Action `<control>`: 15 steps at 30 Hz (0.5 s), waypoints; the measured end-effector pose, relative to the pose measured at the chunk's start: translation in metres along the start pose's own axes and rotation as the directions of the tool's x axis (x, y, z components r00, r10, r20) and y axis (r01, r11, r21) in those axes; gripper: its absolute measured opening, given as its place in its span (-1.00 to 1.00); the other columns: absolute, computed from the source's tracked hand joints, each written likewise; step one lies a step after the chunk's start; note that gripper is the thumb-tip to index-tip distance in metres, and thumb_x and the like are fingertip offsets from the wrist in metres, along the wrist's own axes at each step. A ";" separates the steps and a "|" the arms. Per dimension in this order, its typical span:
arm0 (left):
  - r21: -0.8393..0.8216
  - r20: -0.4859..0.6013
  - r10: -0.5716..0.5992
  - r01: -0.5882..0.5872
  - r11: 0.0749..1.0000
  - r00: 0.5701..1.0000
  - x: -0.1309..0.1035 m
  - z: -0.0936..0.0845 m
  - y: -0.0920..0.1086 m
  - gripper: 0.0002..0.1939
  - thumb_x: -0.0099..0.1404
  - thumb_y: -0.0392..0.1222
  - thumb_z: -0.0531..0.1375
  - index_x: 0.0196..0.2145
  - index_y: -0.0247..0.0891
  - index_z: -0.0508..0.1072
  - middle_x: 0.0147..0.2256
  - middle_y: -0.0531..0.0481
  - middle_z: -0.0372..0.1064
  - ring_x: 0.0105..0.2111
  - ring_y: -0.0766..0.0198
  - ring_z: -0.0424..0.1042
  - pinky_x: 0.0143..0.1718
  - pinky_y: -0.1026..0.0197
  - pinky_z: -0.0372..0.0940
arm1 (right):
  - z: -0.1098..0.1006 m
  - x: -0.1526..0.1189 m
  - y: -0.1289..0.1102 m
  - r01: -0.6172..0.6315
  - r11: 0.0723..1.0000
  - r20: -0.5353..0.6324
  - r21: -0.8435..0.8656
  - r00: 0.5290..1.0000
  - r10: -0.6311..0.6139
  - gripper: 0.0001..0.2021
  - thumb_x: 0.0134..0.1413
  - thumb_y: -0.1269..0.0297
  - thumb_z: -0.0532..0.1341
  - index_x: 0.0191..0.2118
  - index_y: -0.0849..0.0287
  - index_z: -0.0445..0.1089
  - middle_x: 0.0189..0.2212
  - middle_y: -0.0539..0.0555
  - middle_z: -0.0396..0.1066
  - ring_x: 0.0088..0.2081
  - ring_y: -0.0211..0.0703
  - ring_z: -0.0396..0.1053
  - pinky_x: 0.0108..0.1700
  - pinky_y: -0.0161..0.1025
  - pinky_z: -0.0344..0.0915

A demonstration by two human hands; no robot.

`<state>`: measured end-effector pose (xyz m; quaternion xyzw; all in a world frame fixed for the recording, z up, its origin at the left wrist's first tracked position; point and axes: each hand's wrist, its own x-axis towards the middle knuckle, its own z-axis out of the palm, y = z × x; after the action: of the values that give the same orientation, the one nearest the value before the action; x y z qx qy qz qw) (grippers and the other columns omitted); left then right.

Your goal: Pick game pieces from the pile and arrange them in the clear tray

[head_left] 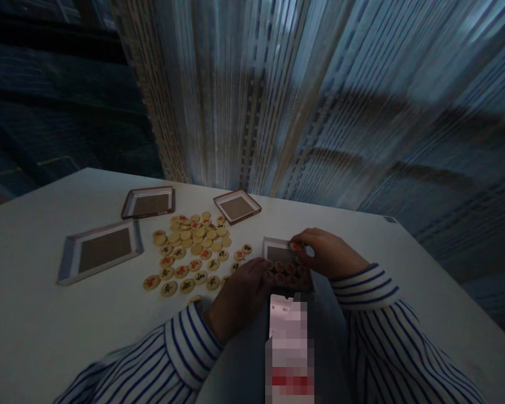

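A small box (276,242) stands near the table's front edge, with several round pieces (291,268) bearing red characters in rows in its nearer part. Between the thumb and fingers of my right hand (326,251) is a round piece with a red character (296,246), held at the box's far right corner. My left hand (242,294) lies against the box's left side, its fingertips by the pieces; whether it grips one is hidden. Left of the box, many pale round pieces (187,243) are spread and heaped, some showing red or black characters and others blank.
Three shallow open trays lie on the white table (33,224): one at the left (137,235), one behind it (172,197) and one at the back middle (258,209). A lit phone (281,325), partly pixelated, is below the box. String curtains (235,112) hang beyond the table.
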<state>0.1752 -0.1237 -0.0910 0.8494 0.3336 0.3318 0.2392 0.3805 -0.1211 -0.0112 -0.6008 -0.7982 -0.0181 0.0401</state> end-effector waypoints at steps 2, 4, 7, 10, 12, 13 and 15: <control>0.003 0.001 0.007 -0.007 1.000 1.000 0.000 0.000 0.000 -0.73 0.30 -0.28 0.00 -0.04 -0.24 0.28 -0.08 -0.12 0.34 -0.07 0.17 0.34 -0.05 0.07 0.29 | 0.000 0.000 -0.001 -0.013 1.000 0.017 0.003 1.000 0.013 -0.77 0.02 0.34 0.10 -0.20 0.19 0.42 -0.27 0.13 0.43 -0.21 -0.12 0.35 -0.17 -0.24 0.24; 0.005 0.021 0.003 -0.003 1.000 1.000 0.000 0.000 0.000 -0.73 0.30 -0.29 0.00 -0.05 -0.23 0.29 -0.07 -0.12 0.34 -0.05 0.17 0.33 -0.05 0.07 0.29 | 0.001 0.001 -0.002 -0.021 1.000 0.036 0.006 0.999 0.021 -0.77 0.03 0.33 0.10 -0.20 0.18 0.42 -0.27 0.12 0.43 -0.21 -0.11 0.35 -0.17 -0.23 0.24; 0.016 0.014 -0.006 0.006 1.000 1.000 0.000 0.000 0.001 -0.73 0.29 -0.29 0.01 -0.05 -0.23 0.30 -0.05 -0.12 0.34 -0.04 0.17 0.33 -0.04 0.06 0.29 | 0.002 0.001 -0.003 -0.025 1.000 0.061 0.009 0.998 0.024 -0.77 0.03 0.33 0.10 -0.20 0.19 0.42 -0.27 0.13 0.44 -0.21 -0.12 0.35 -0.17 -0.23 0.23; 0.031 0.001 0.010 -0.010 0.999 1.000 0.000 0.000 0.001 -0.71 0.28 -0.29 0.03 -0.04 -0.25 0.30 -0.06 -0.13 0.35 -0.05 0.17 0.33 -0.03 0.06 0.29 | 0.002 0.002 -0.004 -0.029 1.000 0.086 0.007 0.996 0.028 -0.77 0.04 0.33 0.09 -0.19 0.19 0.42 -0.26 0.13 0.44 -0.21 -0.13 0.35 -0.18 -0.25 0.23; 0.042 0.000 0.017 -0.017 0.999 1.000 0.000 0.000 0.000 -0.71 0.27 -0.29 0.03 -0.04 -0.26 0.30 -0.07 -0.14 0.35 -0.05 0.17 0.34 -0.03 0.06 0.29 | 0.003 0.003 -0.005 -0.033 0.999 0.090 0.003 0.995 0.032 -0.76 0.05 0.32 0.09 -0.18 0.18 0.42 -0.24 0.13 0.44 -0.21 -0.13 0.34 -0.18 -0.25 0.22; 0.047 -0.001 0.019 -0.019 0.999 1.000 0.000 -0.001 0.000 -0.71 0.27 -0.29 0.03 -0.04 -0.27 0.30 -0.07 -0.14 0.35 -0.05 0.17 0.34 -0.03 0.07 0.29 | 0.003 0.003 -0.005 -0.033 0.999 0.087 0.002 0.996 0.033 -0.76 0.05 0.31 0.09 -0.18 0.18 0.42 -0.24 0.13 0.44 -0.20 -0.13 0.34 -0.18 -0.25 0.22; 0.052 -0.003 0.023 -0.023 0.998 1.000 0.000 -0.001 0.000 -0.72 0.27 -0.29 0.04 -0.05 -0.27 0.30 -0.08 -0.14 0.35 -0.06 0.17 0.34 -0.03 0.07 0.29 | 0.003 0.003 -0.005 -0.031 1.000 0.081 -0.002 0.996 0.031 -0.77 0.06 0.31 0.08 -0.19 0.18 0.42 -0.25 0.13 0.44 -0.21 -0.12 0.34 -0.19 -0.26 0.22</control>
<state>0.1746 -0.1236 -0.0902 0.8585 0.3327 0.3273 0.2127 0.3747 -0.1195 -0.0139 -0.6134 -0.7897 0.0064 0.0078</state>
